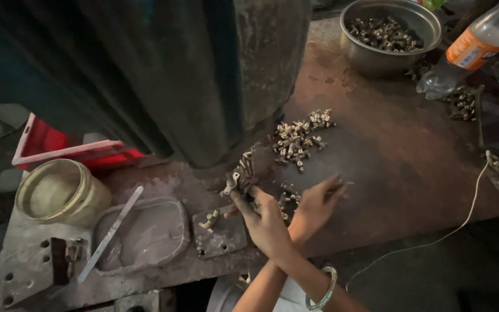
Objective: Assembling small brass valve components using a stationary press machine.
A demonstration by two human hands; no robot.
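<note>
- Right hand (264, 222), crossed over to the left, fingers pinching a small brass fitting (231, 186) at the foot of the press (220, 86).
- Left hand (319, 203), fingers spread over loose fittings (287, 200) on the worktop (411, 162).
- Seemingly mid-placement; calls for exact seating, fingertips kept clear.

We've only got one view here, the head cam, so nothing overlaps with a second angle. It looks steeply down from above the rusty metal workbench (411, 150), pretty close in, with our forearms coming up from the bottom centre of the frame and crossing there. The dark machine column (203, 75) fills the upper left and middle, right in front of us. The steel bowl (391, 32) sits at the far upper right, and the bench's near edge runs along the bottom left. The horizon is tilted a bit, with the bench running diagonally.
</note>
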